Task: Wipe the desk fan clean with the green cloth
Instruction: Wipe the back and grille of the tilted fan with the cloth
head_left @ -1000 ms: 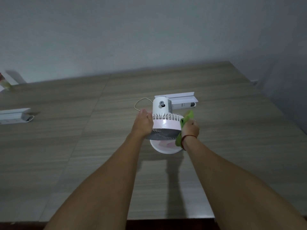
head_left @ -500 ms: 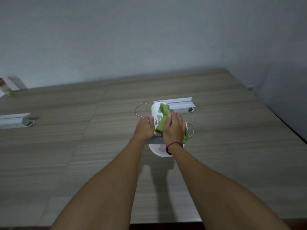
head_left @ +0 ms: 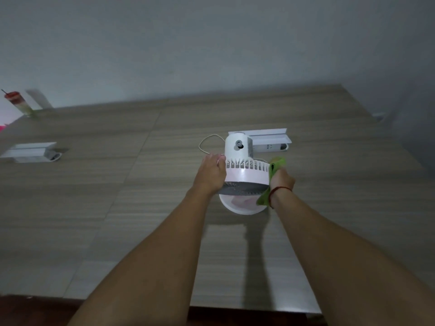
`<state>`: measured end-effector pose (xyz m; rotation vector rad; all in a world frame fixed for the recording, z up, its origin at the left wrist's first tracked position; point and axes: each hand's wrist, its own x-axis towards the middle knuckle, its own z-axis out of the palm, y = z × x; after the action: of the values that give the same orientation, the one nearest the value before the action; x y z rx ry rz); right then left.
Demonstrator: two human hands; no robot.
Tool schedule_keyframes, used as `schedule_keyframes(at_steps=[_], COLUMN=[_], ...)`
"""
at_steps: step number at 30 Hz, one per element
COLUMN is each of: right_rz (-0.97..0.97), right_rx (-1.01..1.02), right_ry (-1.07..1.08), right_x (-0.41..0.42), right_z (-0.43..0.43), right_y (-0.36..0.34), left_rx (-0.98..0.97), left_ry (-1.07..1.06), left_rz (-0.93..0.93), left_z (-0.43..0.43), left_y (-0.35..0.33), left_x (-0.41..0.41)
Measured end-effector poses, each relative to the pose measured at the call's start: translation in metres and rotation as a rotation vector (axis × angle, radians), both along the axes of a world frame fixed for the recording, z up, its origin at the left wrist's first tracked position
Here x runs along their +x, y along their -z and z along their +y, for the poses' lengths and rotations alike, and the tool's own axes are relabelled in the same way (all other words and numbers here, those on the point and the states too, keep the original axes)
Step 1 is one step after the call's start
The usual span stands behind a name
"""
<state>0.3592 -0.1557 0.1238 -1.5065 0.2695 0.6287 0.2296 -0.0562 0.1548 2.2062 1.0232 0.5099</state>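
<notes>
Desk fan: the desk fan [head_left: 244, 170] stands on the wooden table [head_left: 117, 208], a little right of the middle, its head tipped so the dark grille looks down toward the person; the round base [head_left: 242, 207] shows under it
Left hand: the left hand [head_left: 211, 175] grips the left side of the fan head, fingers curled round the rim; I judge it steadies the light fan, so that it does not turn or slide when the other side is rubbed
Right hand: the right hand [head_left: 282, 180] is closed round the green cloth [head_left: 277, 162] and presses it on the right edge of the pale pink ring; one end sticks up above the fingers, the other hangs beside the wrist
Behind the fan: a white power strip [head_left: 270, 140] lies just behind, and a thin cord [head_left: 207, 143] loops at the left of the motor housing
Change in half a second: before, the right hand lay with the cloth over the top of the head, near the motor housing; now it is down at the right edge, much as it was one second ago
Unchanged: the left hand has kept its place on the rim, and the fan stands at the same spot
Step in hand: probably wiping back and forth between top and side; whether grille and base are done I cannot tell
</notes>
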Motion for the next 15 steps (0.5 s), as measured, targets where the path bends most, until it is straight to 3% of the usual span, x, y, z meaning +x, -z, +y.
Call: schedule_keyframes(at_steps=[6, 10, 13, 15], right_rz=[-0.593, -1.027, -1.163, -1.152], right_rx=[-0.125, -0.179, -0.19, -0.145], right_ry=[-0.034, -0.312, -0.541, -0.58], right_x=[-0.035, -0.054, -0.061, -0.057], right_z=[0.001, 0.007, 0.001, -0.004], right_y=[-0.028, -0.031, -0.037, -0.04], left_rx=[-0.043, -0.107, -0.115, -0.024], left_ry=[-0.02, -0.027, -0.015, -0.065], left_rz=[0.036, 0.04, 0.054, -0.004], left_z=[0.001, 0.005, 0.005, 0.001], left_y=[-0.006, -0.011, -0.019, -0.024], left_x=[0.004, 0.009, 0.006, 0.002])
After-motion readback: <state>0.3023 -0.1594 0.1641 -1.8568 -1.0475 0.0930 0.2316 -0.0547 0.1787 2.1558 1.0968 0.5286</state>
